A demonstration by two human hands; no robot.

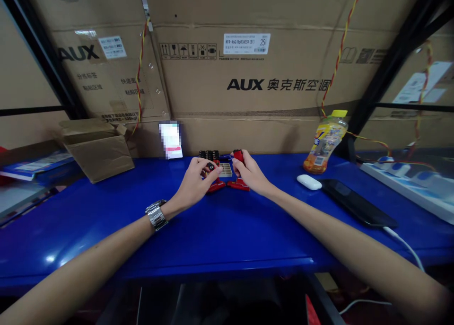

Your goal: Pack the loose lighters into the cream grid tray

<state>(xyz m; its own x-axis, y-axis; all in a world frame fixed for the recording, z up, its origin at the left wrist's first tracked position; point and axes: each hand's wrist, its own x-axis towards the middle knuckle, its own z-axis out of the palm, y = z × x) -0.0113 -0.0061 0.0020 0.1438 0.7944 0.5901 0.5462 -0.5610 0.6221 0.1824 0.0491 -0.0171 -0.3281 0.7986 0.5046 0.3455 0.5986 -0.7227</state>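
Note:
My left hand, with a metal watch on its wrist, is closed, thumb and fingers pinching a small black round-ended piece. My right hand is closed around a red piece with a black top. Between the hands lies a pale tray with small compartments, partly hidden by the left fingers. Just in front of it, red pieces rest on the blue table. Behind the left hand stand several small black parts in rows. A dark blue slim item lies beside them.
A lit phone leans at the back, near an open cardboard box. To the right are a drink bottle, a white earbud case, a black phone on a cable and a power strip. Large cartons wall the back.

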